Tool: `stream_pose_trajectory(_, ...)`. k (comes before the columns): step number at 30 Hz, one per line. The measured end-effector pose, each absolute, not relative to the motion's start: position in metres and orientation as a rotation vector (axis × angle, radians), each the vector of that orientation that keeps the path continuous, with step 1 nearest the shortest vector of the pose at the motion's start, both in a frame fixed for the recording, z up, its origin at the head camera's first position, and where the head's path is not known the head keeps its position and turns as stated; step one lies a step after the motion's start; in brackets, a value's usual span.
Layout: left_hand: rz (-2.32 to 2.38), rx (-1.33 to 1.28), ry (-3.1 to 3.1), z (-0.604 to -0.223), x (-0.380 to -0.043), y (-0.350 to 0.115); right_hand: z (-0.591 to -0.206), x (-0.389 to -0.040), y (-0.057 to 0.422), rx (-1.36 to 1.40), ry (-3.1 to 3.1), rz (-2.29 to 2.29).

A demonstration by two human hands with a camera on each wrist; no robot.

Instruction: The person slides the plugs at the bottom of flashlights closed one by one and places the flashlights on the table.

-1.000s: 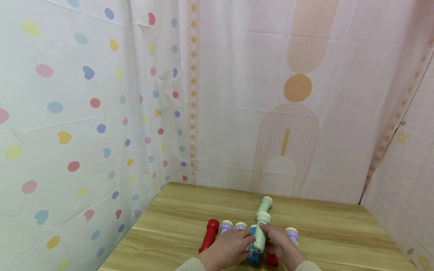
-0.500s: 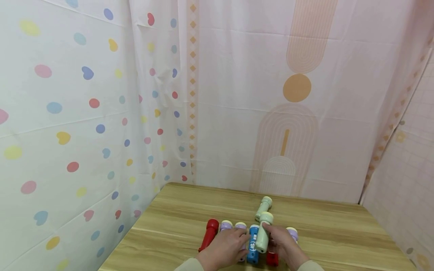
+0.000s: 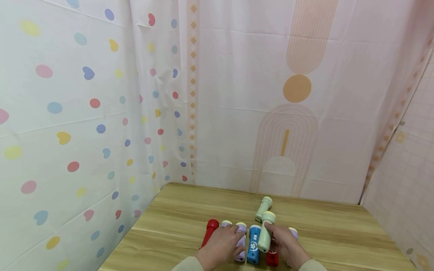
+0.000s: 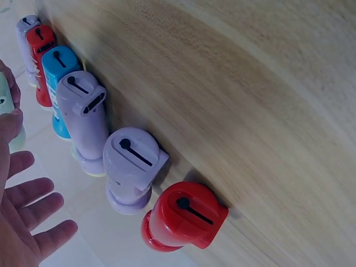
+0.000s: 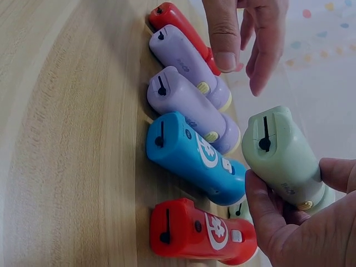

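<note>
A pale green toy flashlight (image 3: 266, 233) is in my right hand (image 3: 287, 244), held between thumb and fingers above the row, its cream lens end pointing away. My left hand (image 3: 220, 244) hovers with loosely spread fingers over two lilac flashlights; the left wrist view shows nothing in its grasp. Of these lilac ones, the nearer to the middle (image 5: 192, 105) shows fully in the right wrist view, as does its neighbour (image 5: 186, 55). A blue flashlight (image 3: 253, 246) with a white emblem lies between the hands. Partly under my right hand lies a red flashlight (image 5: 194, 231).
Another red flashlight (image 3: 210, 230) ends the row at the left, and a lilac one (image 3: 293, 232) lies at the right, mostly hidden. A second pale green flashlight (image 3: 264, 208) lies farther back on the wooden table (image 3: 190, 199). Patterned curtains (image 3: 223, 113) hang around the table.
My left hand has drawn back to the left, from beside the green flashlight to over the lilac ones. My right hand has carried the green flashlight slightly right, uncovering the blue one.
</note>
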State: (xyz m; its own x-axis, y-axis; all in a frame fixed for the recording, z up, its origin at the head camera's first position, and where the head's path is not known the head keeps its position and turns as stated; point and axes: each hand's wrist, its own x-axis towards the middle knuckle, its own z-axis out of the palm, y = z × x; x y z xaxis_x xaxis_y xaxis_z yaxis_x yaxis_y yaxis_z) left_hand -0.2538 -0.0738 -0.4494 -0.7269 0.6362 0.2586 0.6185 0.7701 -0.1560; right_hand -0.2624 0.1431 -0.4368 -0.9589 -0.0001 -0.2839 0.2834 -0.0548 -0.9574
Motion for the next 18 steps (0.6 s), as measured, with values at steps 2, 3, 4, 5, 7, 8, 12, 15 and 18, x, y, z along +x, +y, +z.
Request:
stream_pose_trajectory(2, 0.093, -0.941, -2.713, -0.4485, -0.2544, -0.0743, -0.4375, -0.2622, 0.1433, 0.294, 2.011, -2.143)
stream_pose_trajectory(3, 0.099, -0.928, -2.729, -0.4482, -0.2548, -0.0745, -0.4377, -0.2619, 0.1432, 0.285, 2.010, -2.152)
stream_pose_trajectory(4, 0.102, -0.919, -2.741, -0.4480, -0.2552, -0.0748, -0.4378, -0.2618, 0.1433, 0.278, 2.008, -2.159)
stream_pose_trajectory(5, 0.100, -0.911, -2.750, -0.4481, -0.2556, -0.0748, -0.4379, -0.2616, 0.1434, 0.275, 2.007, -2.164)
stream_pose_trajectory(7, 0.097, -0.904, -2.759, -0.4491, -0.2565, -0.0753, -0.4381, -0.2616, 0.1437, 0.277, 2.009, -2.170)
stream_pose_trajectory(8, 0.096, -0.902, -2.762, -0.4496, -0.2568, -0.0757, -0.4379, -0.2616, 0.1440, 0.281, 2.011, -2.168)
stream_pose_trajectory(12, 0.122, -0.898, -2.740, -0.4528, -0.2574, -0.0777, -0.4369, -0.2620, 0.1457, 0.312, 2.022, -2.159)
stream_pose_trajectory(15, 0.153, -0.880, -2.715, -0.4552, -0.2568, -0.0788, -0.4367, -0.2625, 0.1473, 0.335, 2.025, -2.164)
stream_pose_trajectory(18, 0.165, -0.853, -2.714, -0.4563, -0.2555, -0.0790, -0.4374, -0.2630, 0.1491, 0.348, 2.028, -2.177)
